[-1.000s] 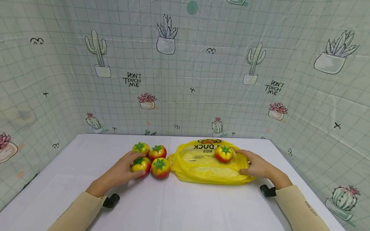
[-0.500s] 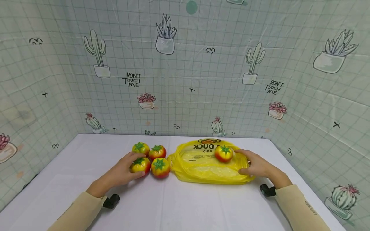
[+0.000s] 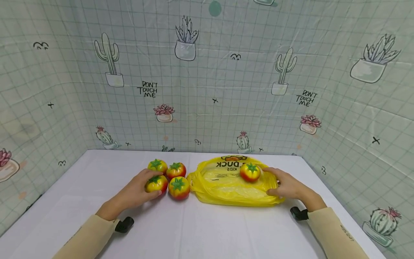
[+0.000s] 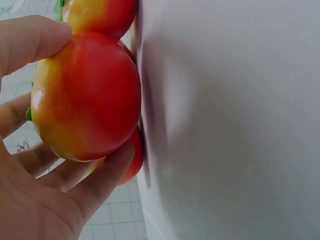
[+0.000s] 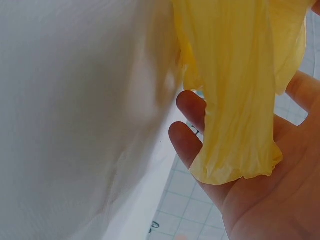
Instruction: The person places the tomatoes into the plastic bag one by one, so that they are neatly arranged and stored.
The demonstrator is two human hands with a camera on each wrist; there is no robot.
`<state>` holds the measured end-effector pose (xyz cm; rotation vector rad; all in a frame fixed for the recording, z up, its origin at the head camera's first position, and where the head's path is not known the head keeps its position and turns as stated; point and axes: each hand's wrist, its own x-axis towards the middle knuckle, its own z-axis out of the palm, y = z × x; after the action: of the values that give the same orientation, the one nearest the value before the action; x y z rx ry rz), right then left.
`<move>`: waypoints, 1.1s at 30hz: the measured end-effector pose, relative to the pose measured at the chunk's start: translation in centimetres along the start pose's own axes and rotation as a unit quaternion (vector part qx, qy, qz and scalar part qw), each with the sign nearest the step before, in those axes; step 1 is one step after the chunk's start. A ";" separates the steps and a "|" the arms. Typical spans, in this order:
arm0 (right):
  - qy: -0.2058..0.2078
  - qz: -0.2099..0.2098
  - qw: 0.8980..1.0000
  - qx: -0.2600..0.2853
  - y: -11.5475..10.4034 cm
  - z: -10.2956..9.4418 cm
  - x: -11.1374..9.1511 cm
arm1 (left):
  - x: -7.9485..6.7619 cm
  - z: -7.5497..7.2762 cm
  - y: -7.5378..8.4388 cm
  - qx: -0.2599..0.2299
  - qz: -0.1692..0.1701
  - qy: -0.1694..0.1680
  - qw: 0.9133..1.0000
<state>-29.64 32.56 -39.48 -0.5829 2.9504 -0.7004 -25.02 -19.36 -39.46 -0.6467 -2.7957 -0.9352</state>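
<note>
Tomatoes [image 3: 179, 188], five in all, are plump and glossy, red low down and yellow towards the top, with a green star of leaves on each crown. Four stand close together in two rows of two on the white desk [image 3: 207, 233], just left of the one bag [image 3: 237, 199]; the fifth tomato [image 3: 250, 172] sits upright at the bag, towards its right end, uncovered by plastic. Whether it rests on the bag or just inside its mouth, I cannot tell. Thin, yellow and crumpled, the bag lies spread out flat, with dark print, "DUCK" and "KIDS", reading backwards.

Two hands are at work. The left hand [image 3: 139, 190] grips the near left tomato [image 3: 156, 185], thumb and fingers curved about its sides. At the bag's right end, the right hand [image 3: 289, 184] has its fingers spread and loosely bent; in the right wrist view, a gathered yellow strip [image 5: 240, 100] of the bag hangs in front of the palm.
</note>
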 end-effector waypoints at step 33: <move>0.000 -0.001 1.000 0.004 0.3 0.0 0.1 | 0.6 -0.4 2.9 -0.015 0.100 0.057 0.993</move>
<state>-29.88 32.79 -39.64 -0.5863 2.9470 -0.7116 -24.28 -17.27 -37.40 -0.8333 -2.5654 -0.9436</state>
